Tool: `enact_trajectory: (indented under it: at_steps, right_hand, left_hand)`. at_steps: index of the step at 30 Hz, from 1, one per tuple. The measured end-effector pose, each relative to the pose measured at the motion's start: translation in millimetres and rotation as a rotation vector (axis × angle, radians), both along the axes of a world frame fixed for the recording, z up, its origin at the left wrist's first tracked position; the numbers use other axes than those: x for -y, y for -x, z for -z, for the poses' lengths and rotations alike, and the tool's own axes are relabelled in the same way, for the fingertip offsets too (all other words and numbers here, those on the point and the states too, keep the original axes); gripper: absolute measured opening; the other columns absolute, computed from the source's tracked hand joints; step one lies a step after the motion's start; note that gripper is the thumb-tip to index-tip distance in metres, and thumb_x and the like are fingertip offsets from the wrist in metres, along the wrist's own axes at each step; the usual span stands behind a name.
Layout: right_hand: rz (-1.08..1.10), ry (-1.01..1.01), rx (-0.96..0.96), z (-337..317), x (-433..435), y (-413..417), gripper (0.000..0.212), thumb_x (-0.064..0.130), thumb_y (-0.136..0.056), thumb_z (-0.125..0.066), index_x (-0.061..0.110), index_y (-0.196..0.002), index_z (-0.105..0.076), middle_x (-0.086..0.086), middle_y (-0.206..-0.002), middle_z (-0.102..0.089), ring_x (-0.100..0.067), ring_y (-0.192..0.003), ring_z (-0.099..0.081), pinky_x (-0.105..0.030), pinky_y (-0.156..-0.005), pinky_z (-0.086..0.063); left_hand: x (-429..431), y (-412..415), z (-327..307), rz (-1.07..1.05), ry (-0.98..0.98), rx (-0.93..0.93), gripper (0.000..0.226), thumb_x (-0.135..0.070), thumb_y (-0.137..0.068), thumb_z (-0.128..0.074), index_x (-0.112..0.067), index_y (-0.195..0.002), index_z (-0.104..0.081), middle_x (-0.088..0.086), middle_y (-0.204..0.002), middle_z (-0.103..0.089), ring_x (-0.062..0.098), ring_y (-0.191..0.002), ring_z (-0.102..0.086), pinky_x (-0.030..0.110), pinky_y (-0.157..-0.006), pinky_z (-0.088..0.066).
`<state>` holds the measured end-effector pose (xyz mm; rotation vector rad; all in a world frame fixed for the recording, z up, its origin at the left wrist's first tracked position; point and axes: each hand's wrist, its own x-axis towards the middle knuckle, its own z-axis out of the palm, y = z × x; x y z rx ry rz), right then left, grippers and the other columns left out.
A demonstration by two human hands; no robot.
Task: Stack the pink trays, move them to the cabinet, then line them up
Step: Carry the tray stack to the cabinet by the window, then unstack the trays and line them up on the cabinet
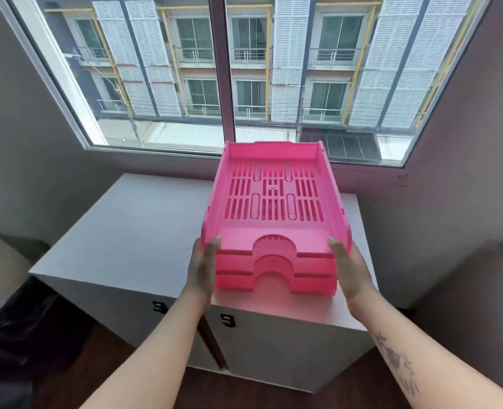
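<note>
Large window (223, 72), grey walls (23, 143)

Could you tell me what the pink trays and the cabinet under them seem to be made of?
The pink trays look like moulded plastic, slightly translucent and glossy: slotted floor, thin walls, light passing through the sides. The cabinet appears to be white laminated board with a smooth matte top that picks up a pink tint below the stack; its core cannot be told.

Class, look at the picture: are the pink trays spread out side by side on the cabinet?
No: the trays are stacked on one another, held between the left hand and right hand over the cabinet.
</note>
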<state>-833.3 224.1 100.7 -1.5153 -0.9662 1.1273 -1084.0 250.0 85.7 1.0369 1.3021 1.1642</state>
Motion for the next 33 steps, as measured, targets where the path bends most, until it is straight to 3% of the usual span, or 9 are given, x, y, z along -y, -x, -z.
enact_trajectory:
  at_steps: [4, 6, 9, 11, 16, 20, 23, 27, 33]
  right_hand:
    - [-0.015, -0.04, 0.147, -42, -33, -19, 0.076, 0.053, -0.088, -0.062, 0.022, -0.152, -0.035, -0.005, -0.146, -0.051, -0.027, -0.128, -0.054, -0.056, -0.105, -0.046]
    - [-0.007, -0.022, 0.212, -57, -52, -21, 0.067, 0.036, -0.095, -0.057, 0.018, -0.154, -0.031, -0.006, -0.147, -0.05, -0.028, -0.127, -0.055, -0.054, -0.104, -0.047]
    - [-0.046, 0.036, 0.308, -60, -64, -14, 0.032, 0.017, -0.095, -0.05, 0.02, -0.126, -0.058, -0.009, -0.121, -0.068, -0.029, -0.1, -0.069, -0.054, -0.089, -0.057]
    - [-0.024, 0.026, 0.33, -59, -64, -10, 0.03, 0.009, -0.092, -0.043, 0.029, -0.099, -0.064, -0.005, -0.1, -0.073, -0.029, -0.089, -0.071, -0.052, -0.081, -0.06]
    - [-0.028, -0.098, 0.384, -73, -77, 14, 0.033, 0.007, -0.09, -0.04, 0.015, -0.111, -0.064, -0.011, -0.104, -0.072, -0.033, -0.093, -0.069, -0.046, -0.082, -0.059]
    - [-0.124, -0.171, 0.365, -78, -97, 68, 0.034, 0.003, -0.093, -0.041, 0.011, -0.117, -0.063, -0.007, -0.092, -0.069, -0.023, -0.075, -0.064, -0.032, -0.061, -0.053]
    - [-0.193, -0.171, 0.307, -71, -115, 120, 0.041, 0.007, -0.092, -0.043, 0.01, -0.131, -0.056, -0.012, -0.104, -0.069, -0.027, -0.078, -0.066, -0.045, -0.071, -0.06]
    - [-0.261, -0.192, 0.292, -62, -132, 201, 0.042, 0.007, -0.095, -0.043, 0.009, -0.136, -0.052, -0.013, -0.104, -0.067, -0.019, -0.067, -0.056, -0.045, -0.058, -0.055]
    - [-0.278, -0.114, 0.294, -23, -141, 314, 0.036, 0.005, -0.09, -0.039, 0.02, -0.117, -0.059, -0.003, -0.092, -0.067, -0.025, -0.079, -0.065, -0.048, -0.073, -0.059]
  left_hand:
    - [-17, 9, -35, -0.01, -0.061, -0.091, 0.063, -0.062, -0.081, -0.056, -0.023, -0.129, -0.053, 0.01, -0.118, -0.068, 0.025, -0.101, -0.07, 0.045, -0.079, -0.06]
    - [-27, 10, -53, -0.034, -0.057, -0.155, 0.045, -0.046, -0.089, -0.055, -0.019, -0.125, -0.055, 0.002, -0.111, -0.07, 0.019, -0.096, -0.071, 0.035, -0.072, -0.06]
    - [-33, 3, -70, -0.066, -0.041, -0.296, 0.027, -0.015, -0.094, -0.046, -0.02, -0.114, -0.064, 0.004, -0.103, -0.073, 0.023, -0.09, -0.07, 0.038, -0.069, -0.06]
    - [-34, 0, -74, -0.121, -0.06, -0.324, 0.031, -0.007, -0.093, -0.042, -0.023, -0.104, -0.065, 0.004, -0.098, -0.073, 0.025, -0.089, -0.069, 0.037, -0.068, -0.059]
    - [-33, 24, -86, -0.252, -0.113, -0.337, 0.032, -0.007, -0.094, -0.04, -0.024, -0.112, -0.062, -0.004, -0.088, -0.068, 0.019, -0.075, -0.066, 0.028, -0.05, -0.052]
    - [-25, 73, -94, -0.361, -0.111, -0.325, 0.03, -0.01, -0.094, -0.041, -0.028, -0.105, -0.062, -0.004, -0.087, -0.068, 0.019, -0.073, -0.066, 0.025, -0.045, -0.049]
    - [-21, 120, -98, -0.43, -0.104, -0.322, 0.032, -0.01, -0.094, -0.042, -0.032, -0.097, -0.065, -0.006, -0.085, -0.068, 0.017, -0.07, -0.066, 0.026, -0.048, -0.051]
    - [-28, 194, -88, -0.526, -0.078, -0.318, 0.03, -0.008, -0.095, -0.042, -0.023, -0.111, -0.063, -0.005, -0.087, -0.068, 0.014, -0.07, -0.066, 0.023, -0.046, -0.05]
    - [-51, 312, -44, -0.557, 0.042, -0.318, 0.028, -0.008, -0.092, -0.045, -0.019, -0.111, -0.062, 0.002, -0.096, -0.07, 0.021, -0.078, -0.067, 0.03, -0.06, -0.05]
